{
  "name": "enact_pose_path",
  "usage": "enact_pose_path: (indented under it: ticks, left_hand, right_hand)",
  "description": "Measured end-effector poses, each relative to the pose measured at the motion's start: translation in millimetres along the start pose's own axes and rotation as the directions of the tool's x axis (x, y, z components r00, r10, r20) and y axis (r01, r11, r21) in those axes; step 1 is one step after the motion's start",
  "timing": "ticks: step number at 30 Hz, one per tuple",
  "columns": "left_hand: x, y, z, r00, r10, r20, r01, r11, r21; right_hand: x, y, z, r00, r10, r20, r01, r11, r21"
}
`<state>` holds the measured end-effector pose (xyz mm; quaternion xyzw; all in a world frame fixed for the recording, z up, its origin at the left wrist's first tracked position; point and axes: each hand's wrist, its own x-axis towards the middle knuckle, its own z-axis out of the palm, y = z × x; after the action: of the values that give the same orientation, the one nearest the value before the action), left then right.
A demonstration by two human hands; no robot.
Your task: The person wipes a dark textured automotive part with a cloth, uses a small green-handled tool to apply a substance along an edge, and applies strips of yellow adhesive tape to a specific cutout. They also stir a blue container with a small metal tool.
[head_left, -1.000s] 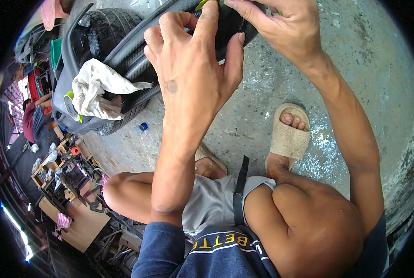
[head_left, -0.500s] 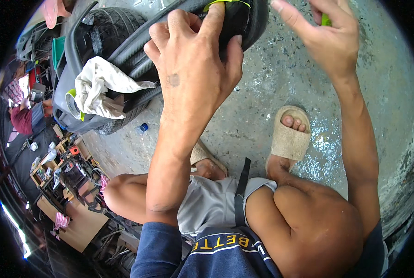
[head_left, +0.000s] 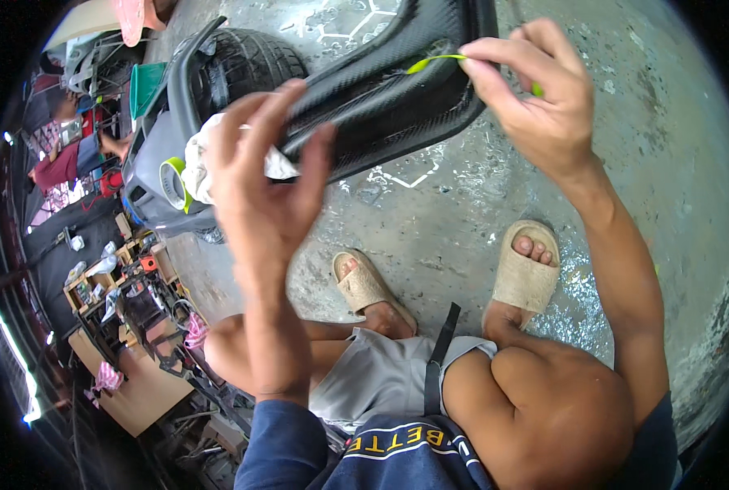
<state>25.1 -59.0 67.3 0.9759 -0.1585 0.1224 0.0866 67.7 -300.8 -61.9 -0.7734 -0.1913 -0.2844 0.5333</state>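
Observation:
My right hand [head_left: 544, 106] pinches one end of a narrow lime-green tape strip [head_left: 438, 57] between thumb and forefinger. The strip's other end touches a glossy black panel [head_left: 397, 106] with a carbon-weave pattern. Another bit of lime green shows by the curled fingers of that hand; what it is I cannot make out. My left hand [head_left: 258, 180] is raised off the panel, slightly blurred, its fingers apart and holding nothing. Partly behind it lies a crumpled white cloth [head_left: 195, 163], beside a roll of lime-green tape [head_left: 168, 167].
Panel, cloth and roll rest on a larger black body part next to a tyre [head_left: 266, 61]. A green bin [head_left: 146, 86] stands behind. My sandalled feet are on the wet concrete floor [head_left: 430, 237]. Tools and boxes clutter the left, where another person [head_left: 58, 167] sits.
My left hand has lifted from the panel and moved left, its fingers spreading. My right hand has come to the strip and gripped its end. The view has shifted, showing more of the panel.

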Motion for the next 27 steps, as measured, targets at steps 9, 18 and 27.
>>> enact_pose_path:
  ticks: [9, 18, 27]
  left_hand:
    - [-45, -128, -41, 0.998, 0.049, 0.049, -0.058, 0.977, 0.203]
    - [-14, -202, -204, 0.705, -0.251, -0.664, 0.144, 0.967, -0.212]
    - [-46, -395, -177, 0.69, -0.447, -0.569, 0.452, 0.88, -0.143]
  right_hand:
    - [-2, 24, -22, 0.823, 0.534, -0.194, -0.468, 0.831, 0.299]
    - [14, 34, -42, 0.789, 0.614, -0.021, -0.514, 0.677, 0.527]
    - [42, -95, -114, 0.913, 0.347, 0.213, -0.287, 0.92, -0.267]
